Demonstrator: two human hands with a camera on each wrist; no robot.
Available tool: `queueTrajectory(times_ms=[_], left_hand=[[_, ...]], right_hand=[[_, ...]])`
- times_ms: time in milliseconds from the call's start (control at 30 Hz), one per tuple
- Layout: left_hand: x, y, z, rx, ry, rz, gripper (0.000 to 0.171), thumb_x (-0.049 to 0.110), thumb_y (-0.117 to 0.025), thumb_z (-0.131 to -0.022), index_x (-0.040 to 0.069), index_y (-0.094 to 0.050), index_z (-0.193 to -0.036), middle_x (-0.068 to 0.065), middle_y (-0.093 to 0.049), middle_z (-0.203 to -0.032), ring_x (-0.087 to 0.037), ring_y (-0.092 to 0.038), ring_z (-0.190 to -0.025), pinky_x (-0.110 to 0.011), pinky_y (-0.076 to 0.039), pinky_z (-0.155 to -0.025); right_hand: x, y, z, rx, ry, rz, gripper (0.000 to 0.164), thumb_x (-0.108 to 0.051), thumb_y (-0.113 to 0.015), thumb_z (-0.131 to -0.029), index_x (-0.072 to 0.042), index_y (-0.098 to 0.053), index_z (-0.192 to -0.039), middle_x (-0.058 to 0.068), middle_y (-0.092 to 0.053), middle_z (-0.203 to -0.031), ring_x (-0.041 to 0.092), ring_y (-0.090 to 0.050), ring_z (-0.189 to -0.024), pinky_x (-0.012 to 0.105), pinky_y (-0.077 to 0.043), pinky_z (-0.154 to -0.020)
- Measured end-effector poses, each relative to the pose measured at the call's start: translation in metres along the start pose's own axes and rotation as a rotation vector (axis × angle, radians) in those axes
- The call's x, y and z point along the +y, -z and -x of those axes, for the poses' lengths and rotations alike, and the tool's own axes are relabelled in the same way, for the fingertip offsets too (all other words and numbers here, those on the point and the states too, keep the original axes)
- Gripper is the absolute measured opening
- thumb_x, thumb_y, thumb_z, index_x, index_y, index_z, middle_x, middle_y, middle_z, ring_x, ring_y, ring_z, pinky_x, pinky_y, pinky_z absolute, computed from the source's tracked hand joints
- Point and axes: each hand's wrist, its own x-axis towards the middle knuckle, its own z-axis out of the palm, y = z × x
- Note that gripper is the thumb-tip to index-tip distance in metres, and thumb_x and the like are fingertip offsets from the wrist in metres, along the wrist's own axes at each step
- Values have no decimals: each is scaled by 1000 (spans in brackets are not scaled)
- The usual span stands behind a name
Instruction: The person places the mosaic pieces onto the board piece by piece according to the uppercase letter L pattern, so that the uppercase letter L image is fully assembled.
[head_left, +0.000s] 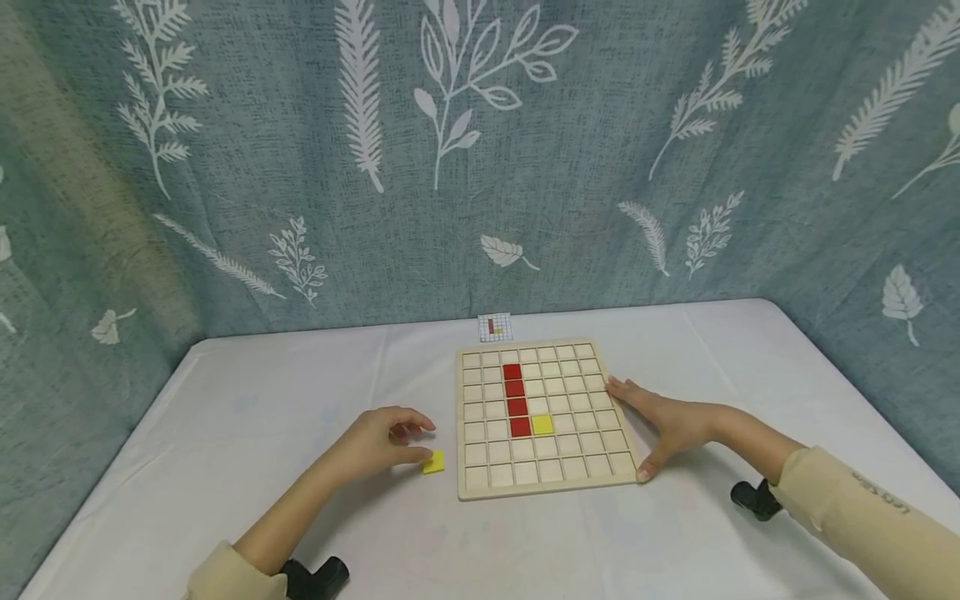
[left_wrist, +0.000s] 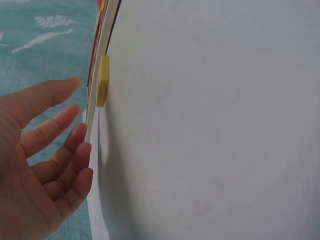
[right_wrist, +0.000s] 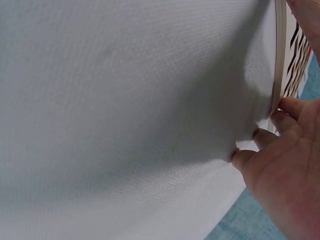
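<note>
A square wooden grid board [head_left: 551,479] lies in the middle of the table. Several red tiles [head_left: 516,407] form a column in its cells, and a yellow tile [head_left: 542,425] sits beside the lowest one. Another yellow tile [head_left: 433,462] lies on the cloth left of the board. My left hand [head_left: 382,437] is just over that loose tile, fingers loosely bent; the left wrist view shows the fingertips [left_wrist: 72,84] apart from the loose tile [left_wrist: 103,80]. Along the board's right edge, my right hand [head_left: 675,429] rests with thumb and fingers spread, touching the frame.
Behind the board, a small printed pattern card [head_left: 495,327] lies near the far table edge. A white cloth [head_left: 285,392] covers the table. A blue-green curtain with white leaves [head_left: 300,150] hangs behind it. Black wrist devices [head_left: 318,579] show by both sleeves.
</note>
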Motion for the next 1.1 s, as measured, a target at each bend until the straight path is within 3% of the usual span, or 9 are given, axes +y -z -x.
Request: queueTrajectory(times_ms=[367, 667, 900, 1100], left_hand=[[-3, -2, 1, -11, 64, -24, 34, 20, -78, -73, 7, -68, -102, 0, -65, -98, -16, -57, -89, -35, -48, -81], [2, -6, -1, 9, 94, -107, 28, 22, -81, -68, 12, -69, -91, 4, -64, -90, -12, -55, -83, -33, -45, -76], [4, -9, -1, 13, 89, -123, 21, 23, -80, -69, 14, -70, -86, 5, -64, -84, -10, -51, -77, -30, -42, -71], [8, -11, 3, 3, 76, -146, 28, 27, -83, -65, 14, -67, -85, 5, -61, -83, -11, -49, -76, -30, -42, -71]], right_hand=[[-1, -1, 0, 4, -12, -5, 124, -34, -84, -60, 1, -2, -147, 21, 7, -152, 44, 9, -137, 59, -4, -107], [0, -1, 1, 3, -4, 0, 124, -34, -84, -61, 2, -2, -146, 21, 7, -152, 45, 9, -136, 60, -4, -107], [-1, -1, 2, 6, 1, 0, 124, -34, -84, -61, 2, -2, -146, 22, 6, -152, 45, 9, -136, 60, -4, -106], [-1, -1, 1, 7, 11, 8, 124, -34, -84, -61, 3, -2, -146, 23, 6, -152, 45, 9, -136, 60, -4, -106]])
